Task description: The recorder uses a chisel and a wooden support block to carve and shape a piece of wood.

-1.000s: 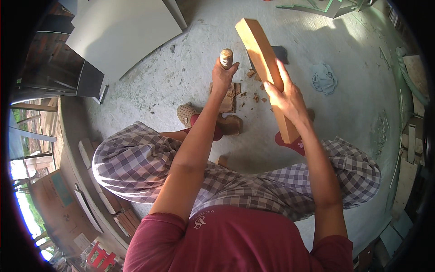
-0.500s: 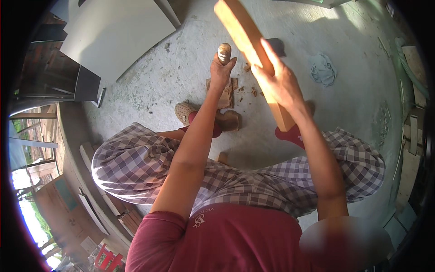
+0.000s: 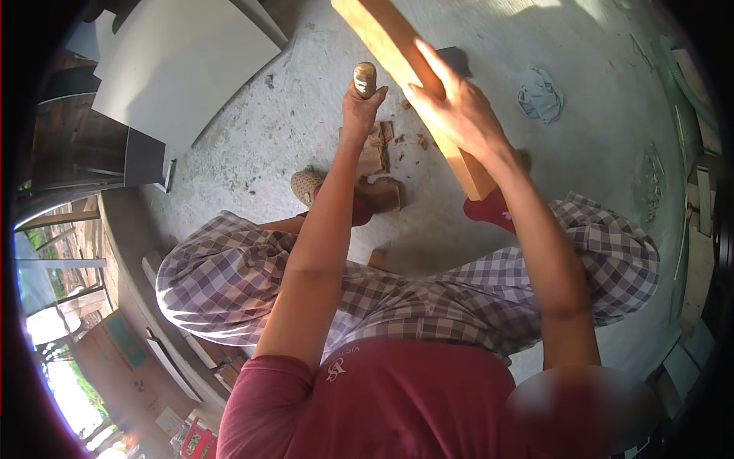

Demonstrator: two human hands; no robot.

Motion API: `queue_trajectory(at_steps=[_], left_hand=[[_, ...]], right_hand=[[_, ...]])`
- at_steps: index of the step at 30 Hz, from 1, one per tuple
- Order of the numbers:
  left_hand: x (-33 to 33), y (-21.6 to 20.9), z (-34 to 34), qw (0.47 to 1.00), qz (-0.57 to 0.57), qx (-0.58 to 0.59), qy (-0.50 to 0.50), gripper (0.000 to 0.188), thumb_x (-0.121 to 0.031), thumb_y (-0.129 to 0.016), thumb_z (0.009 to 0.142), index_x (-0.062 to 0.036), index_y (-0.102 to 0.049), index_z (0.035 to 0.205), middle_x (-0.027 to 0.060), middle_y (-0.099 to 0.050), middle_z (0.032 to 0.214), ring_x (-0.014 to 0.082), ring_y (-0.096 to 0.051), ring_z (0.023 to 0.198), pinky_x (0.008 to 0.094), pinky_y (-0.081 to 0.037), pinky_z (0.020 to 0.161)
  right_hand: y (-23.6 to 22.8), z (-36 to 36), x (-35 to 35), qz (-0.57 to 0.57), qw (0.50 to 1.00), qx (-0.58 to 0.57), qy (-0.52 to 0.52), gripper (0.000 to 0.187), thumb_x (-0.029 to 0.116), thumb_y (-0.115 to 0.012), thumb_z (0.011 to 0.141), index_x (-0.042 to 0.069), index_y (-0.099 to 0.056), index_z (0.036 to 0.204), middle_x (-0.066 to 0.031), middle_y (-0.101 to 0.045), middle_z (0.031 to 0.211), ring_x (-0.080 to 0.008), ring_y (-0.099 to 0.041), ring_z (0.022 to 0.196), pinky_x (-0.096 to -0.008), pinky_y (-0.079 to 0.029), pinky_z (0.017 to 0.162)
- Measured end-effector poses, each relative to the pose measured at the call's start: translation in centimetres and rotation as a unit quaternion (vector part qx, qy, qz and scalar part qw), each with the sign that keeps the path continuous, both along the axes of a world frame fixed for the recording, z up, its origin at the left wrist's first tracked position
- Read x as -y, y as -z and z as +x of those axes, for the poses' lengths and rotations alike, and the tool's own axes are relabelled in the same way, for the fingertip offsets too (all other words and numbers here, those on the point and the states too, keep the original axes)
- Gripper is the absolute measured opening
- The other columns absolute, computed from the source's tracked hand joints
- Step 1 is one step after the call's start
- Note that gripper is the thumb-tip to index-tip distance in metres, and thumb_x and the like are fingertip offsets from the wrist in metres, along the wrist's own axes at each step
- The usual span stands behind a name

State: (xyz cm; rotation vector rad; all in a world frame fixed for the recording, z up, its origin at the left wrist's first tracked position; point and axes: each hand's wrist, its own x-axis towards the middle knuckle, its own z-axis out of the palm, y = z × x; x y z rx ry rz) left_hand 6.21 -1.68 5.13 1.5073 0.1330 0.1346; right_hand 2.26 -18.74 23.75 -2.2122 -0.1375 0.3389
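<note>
Wooden beam [image 3: 394, 46]: above the concrete floor [image 3: 229, 153], between its left and right edges, clamped in the right hand [image 3: 462, 115].
Handle [image 3: 365, 79]: clamped in the left hand [image 3: 359, 115], lower end hidden.
Blow: apparently the step in hand; calls for square aim, left hand steady.

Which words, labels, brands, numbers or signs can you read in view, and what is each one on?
Maroon shirt: white lettering beside an emblem on the chest; I don't copy the wording.
Right sock: white mark, too small to read.
Brown panel, lower left: faint dark mark, too blurred to read.
Wooden bar in the right hand, handle in the left hand: no readable text.
</note>
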Motion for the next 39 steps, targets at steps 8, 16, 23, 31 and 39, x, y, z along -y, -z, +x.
queue_trajectory(at_steps=[8,16,23,31,39], left_hand=[[-0.1,0.6,-0.3,0.995,0.090,-0.030,-0.006,0.024,-0.010,-0.073,0.075,-0.0021,-0.056,0.089,-0.0009,-0.057,0.073,0.0076,-0.048,0.064,0.0262,-0.044,0.060],[-0.8,1.1,0.8,0.996,0.072,-0.058,0.004,0.023,-0.012,-0.074,0.075,-0.0020,-0.056,0.085,0.0018,-0.059,0.072,0.0098,-0.050,0.064,0.0284,-0.045,0.059],[-1.2,1.2,0.6,0.990,0.128,-0.063,-0.012,0.027,-0.015,-0.075,0.074,-0.0004,-0.055,0.084,0.0024,-0.059,0.073,0.0103,-0.049,0.065,0.0294,-0.045,0.061],[-0.9,0.9,0.2,0.996,0.070,-0.055,-0.007,0.025,-0.014,-0.073,0.075,-0.0016,-0.055,0.086,0.0008,-0.057,0.072,0.0090,-0.046,0.065,0.0276,-0.044,0.060],[-0.4,2.0,0.6,0.995,0.072,-0.062,0.004,0.025,-0.014,-0.072,0.075,-0.0009,-0.055,0.087,0.0008,-0.057,0.071,0.0092,-0.048,0.065,0.0289,-0.044,0.060]], right_hand=[[0.5,0.0,-0.9,0.091,0.963,0.250,0.044,0.068,0.044,-0.058,0.086,0.028,-0.027,0.144,-0.0217,-0.047,0.133,-0.0388,-0.051,0.116,-0.0387,-0.040,0.099],[-0.5,-0.2,0.2,0.026,0.992,0.114,0.048,0.070,0.049,-0.054,0.085,0.022,-0.028,0.144,-0.0217,-0.052,0.128,-0.0341,-0.053,0.116,-0.0381,-0.042,0.097],[-1.9,0.3,-0.9,0.046,0.987,0.146,0.048,0.072,0.041,-0.058,0.086,0.026,-0.022,0.146,-0.0274,-0.044,0.132,-0.0376,-0.051,0.117,-0.0421,-0.042,0.097],[-0.3,0.3,0.3,0.008,0.999,0.034,0.011,0.071,0.050,-0.053,0.086,0.026,-0.024,0.146,-0.0191,-0.044,0.137,-0.0349,-0.044,0.126,-0.0377,-0.036,0.104],[0.9,0.2,-0.8,-0.036,0.988,0.153,0.006,0.072,0.039,-0.056,0.087,0.023,-0.020,0.147,-0.0219,-0.047,0.133,-0.0358,-0.050,0.119,-0.0409,-0.042,0.097]])
